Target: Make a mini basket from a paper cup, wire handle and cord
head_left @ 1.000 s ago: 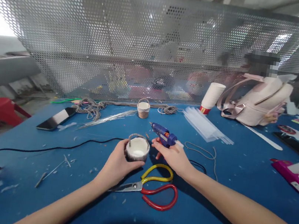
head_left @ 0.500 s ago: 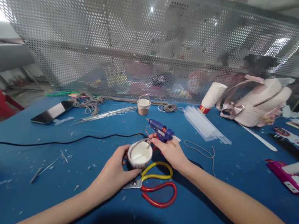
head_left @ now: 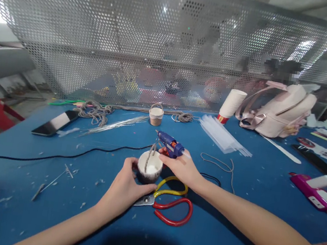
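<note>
Two hands at work, both mine. Left hand (head_left: 125, 182): fingers curled round the side of the small cup (head_left: 150, 167), gripping it where it rests on the blue table (head_left: 232, 198), just in front of me. Since a second ago the cup has been tipped and set upright again, and its cord handle (head_left: 150, 156), which then lay low over the rim, now stands up in a loop. I judge the handle is being fixed.

Right hand (head_left: 182, 167): closed round the blue glue gun (head_left: 170, 144), nozzle turned toward the handle.

Cup: white and smooth inside, wound outside with rough grey-brown cord.
Scissors (head_left: 166, 203): one yellow loop, one red, glossy, lying just beside the cup.
A second corded cup (head_left: 156, 115), well apart, near the perforated metal screen (head_left: 102, 39).
Black cable (head_left: 54, 156), thin, trailing left.
</note>
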A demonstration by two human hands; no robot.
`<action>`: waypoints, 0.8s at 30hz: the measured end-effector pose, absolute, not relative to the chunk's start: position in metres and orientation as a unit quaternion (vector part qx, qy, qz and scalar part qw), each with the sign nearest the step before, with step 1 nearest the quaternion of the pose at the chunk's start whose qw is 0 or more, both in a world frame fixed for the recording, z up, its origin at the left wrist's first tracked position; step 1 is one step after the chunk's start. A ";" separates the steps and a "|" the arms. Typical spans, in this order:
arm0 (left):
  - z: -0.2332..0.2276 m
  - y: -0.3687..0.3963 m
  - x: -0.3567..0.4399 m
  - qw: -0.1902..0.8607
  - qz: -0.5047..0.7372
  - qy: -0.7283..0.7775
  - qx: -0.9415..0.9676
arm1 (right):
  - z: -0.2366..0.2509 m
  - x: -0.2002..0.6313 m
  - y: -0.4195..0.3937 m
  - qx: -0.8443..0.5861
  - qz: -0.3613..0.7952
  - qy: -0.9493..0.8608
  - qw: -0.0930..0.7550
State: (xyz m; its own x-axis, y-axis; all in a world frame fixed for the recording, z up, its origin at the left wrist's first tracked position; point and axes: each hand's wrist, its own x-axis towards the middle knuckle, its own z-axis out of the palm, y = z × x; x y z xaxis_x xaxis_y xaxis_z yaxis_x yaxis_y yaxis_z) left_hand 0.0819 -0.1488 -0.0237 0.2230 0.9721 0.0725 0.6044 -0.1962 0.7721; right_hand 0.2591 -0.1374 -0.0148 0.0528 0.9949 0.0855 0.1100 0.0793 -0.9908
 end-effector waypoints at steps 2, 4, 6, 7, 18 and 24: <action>-0.018 -0.149 0.076 0.344 0.299 0.536 0.711 | -0.015 0.259 -0.137 -0.519 0.433 -0.535 0.507; -0.013 -0.144 0.069 0.369 0.321 0.518 0.701 | -0.015 0.259 -0.137 -0.518 0.432 -0.537 0.506; -0.007 -0.135 0.063 0.382 0.339 0.506 0.695 | -0.015 0.260 -0.138 -0.518 0.430 -0.542 0.502; -0.004 -0.129 0.062 0.383 0.339 0.502 0.697 | -0.015 0.260 -0.138 -0.518 0.427 -0.546 0.502; 0.006 -0.094 0.090 0.233 0.349 0.354 0.836 | -0.014 0.258 -0.135 -0.512 0.412 -0.562 0.502; 0.000 -0.093 0.087 0.233 0.372 0.344 0.830 | -0.018 0.258 -0.133 -0.512 0.374 -0.579 0.512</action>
State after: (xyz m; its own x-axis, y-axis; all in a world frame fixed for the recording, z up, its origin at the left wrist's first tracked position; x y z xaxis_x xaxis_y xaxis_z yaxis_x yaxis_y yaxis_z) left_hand 0.0873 -0.0930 -0.0004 0.4876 0.7439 0.4571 0.3973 -0.6552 0.6425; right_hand 0.2583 -0.1330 -0.0179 0.0503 0.9763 0.2104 0.2106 0.1955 -0.9578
